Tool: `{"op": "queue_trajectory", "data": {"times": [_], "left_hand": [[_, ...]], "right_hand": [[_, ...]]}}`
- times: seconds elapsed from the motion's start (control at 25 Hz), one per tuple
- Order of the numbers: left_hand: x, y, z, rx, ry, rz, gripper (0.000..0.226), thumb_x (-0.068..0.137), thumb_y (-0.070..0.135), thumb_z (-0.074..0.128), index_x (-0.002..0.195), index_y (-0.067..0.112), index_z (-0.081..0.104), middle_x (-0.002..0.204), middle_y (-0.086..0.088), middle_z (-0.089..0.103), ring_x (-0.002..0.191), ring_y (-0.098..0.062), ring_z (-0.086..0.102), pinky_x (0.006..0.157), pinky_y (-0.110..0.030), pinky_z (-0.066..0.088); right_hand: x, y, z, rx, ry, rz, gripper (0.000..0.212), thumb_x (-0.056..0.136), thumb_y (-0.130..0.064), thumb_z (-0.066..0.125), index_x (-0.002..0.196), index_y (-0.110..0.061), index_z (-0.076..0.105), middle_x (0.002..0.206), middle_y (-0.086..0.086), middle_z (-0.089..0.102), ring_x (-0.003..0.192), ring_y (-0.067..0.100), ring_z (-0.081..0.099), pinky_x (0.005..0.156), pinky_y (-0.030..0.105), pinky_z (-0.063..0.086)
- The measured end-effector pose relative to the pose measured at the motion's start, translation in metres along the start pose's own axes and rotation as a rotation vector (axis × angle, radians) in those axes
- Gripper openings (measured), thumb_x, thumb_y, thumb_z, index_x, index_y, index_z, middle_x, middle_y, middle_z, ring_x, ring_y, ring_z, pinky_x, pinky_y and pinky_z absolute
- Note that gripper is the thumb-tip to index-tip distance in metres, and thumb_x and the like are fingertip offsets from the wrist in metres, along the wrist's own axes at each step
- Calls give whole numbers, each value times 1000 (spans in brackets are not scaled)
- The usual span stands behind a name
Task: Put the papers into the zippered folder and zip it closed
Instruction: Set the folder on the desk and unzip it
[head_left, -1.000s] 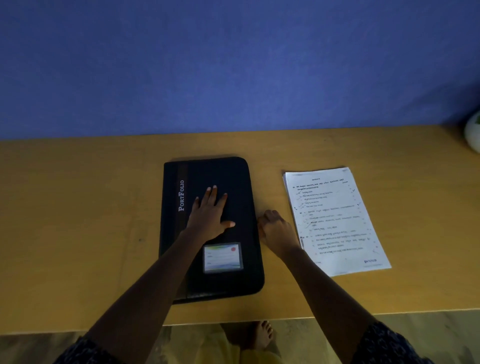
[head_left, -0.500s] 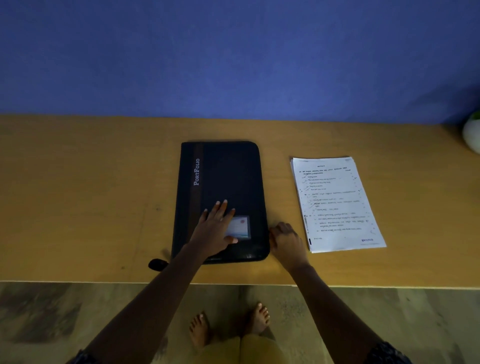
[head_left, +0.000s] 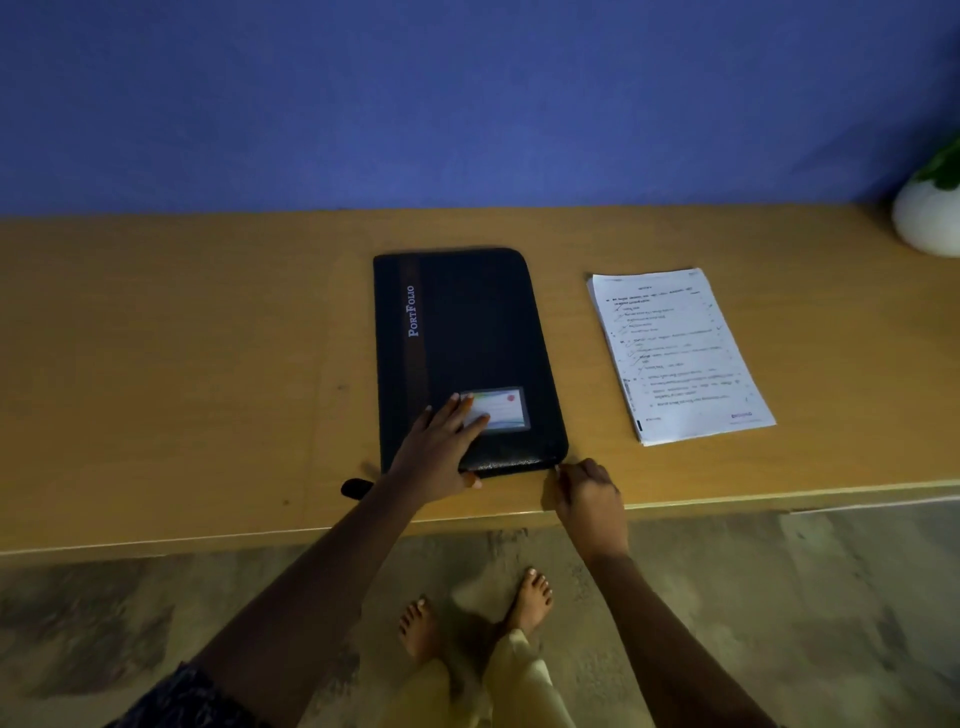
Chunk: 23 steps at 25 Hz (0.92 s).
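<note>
Papers (head_left: 680, 353) sit stacked on the table (head_left: 208, 338), apart to the right of the black folder (head_left: 467, 322). Left hand (head_left: 441, 449) presses flat on its near end; right hand (head_left: 589, 496) pinches the zip pull (head_left: 557, 467) at the corner. Opening looks to be the step in hand, so the next move is to draw the pull round the edge.

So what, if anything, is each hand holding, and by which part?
Right hand pinches the zipper pull at the near right corner of the folder; left hand presses flat on it.

the left hand (head_left: 439, 447) lies flat on the zippered folder (head_left: 467, 332), fingers straight and a little spread. the right hand (head_left: 589, 499) is curled, and its fingertips pinch the small zipper pull (head_left: 557, 468). the left arm (head_left: 311, 571) and the right arm (head_left: 670, 634) stretch forward.
</note>
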<state>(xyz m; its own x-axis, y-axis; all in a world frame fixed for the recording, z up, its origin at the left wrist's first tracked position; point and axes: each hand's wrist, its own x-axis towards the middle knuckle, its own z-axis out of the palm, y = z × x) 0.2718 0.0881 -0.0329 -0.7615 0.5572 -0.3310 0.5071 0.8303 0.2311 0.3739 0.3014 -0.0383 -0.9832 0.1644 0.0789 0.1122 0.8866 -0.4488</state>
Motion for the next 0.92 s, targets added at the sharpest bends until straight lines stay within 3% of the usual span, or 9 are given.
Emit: {"op": "queue_trajectory", "data": {"times": [0.36,0.48,0.68,0.8,0.92], "left_hand": [[-11,9,10,88,52,25,76,92,41,55,153,25,12,163,-10,-4,149,-34,-6,120,-54,8],[-13,6,11,265,54,152,59,100,38,39,152,17,19,161,-15,11,147,-41,8,116,-58,19],[-10,6,4,394,-1,216,58,102,35,38,151,13,17,159,-19,15,145,-43,14,112,-58,27],[-13,15,1,344,16,168,55,102,34,39,151,15,22,160,-15,16,147,-38,15,115,-55,25],[-32,21,7,122,168,29,43,96,33,50,137,20,47,156,-8,31,145,-26,27,116,-47,25]], "right_hand": [[-16,-51,26,128,-23,309,16,88,-13,62,92,1,68,95,16,66,83,30,64,70,41,55],[-14,-40,19,99,-27,276,14,87,-13,65,92,-1,68,94,14,66,80,27,64,69,38,55],[-19,-50,22,108,-14,136,12,86,-13,66,91,-3,69,91,13,67,80,24,63,67,32,53],[-23,-74,38,141,-58,68,12,86,-11,65,94,-4,69,95,12,68,86,23,64,72,30,54],[-23,-73,46,176,-80,66,12,86,-9,64,95,-4,69,97,11,68,85,23,65,73,29,55]]}}
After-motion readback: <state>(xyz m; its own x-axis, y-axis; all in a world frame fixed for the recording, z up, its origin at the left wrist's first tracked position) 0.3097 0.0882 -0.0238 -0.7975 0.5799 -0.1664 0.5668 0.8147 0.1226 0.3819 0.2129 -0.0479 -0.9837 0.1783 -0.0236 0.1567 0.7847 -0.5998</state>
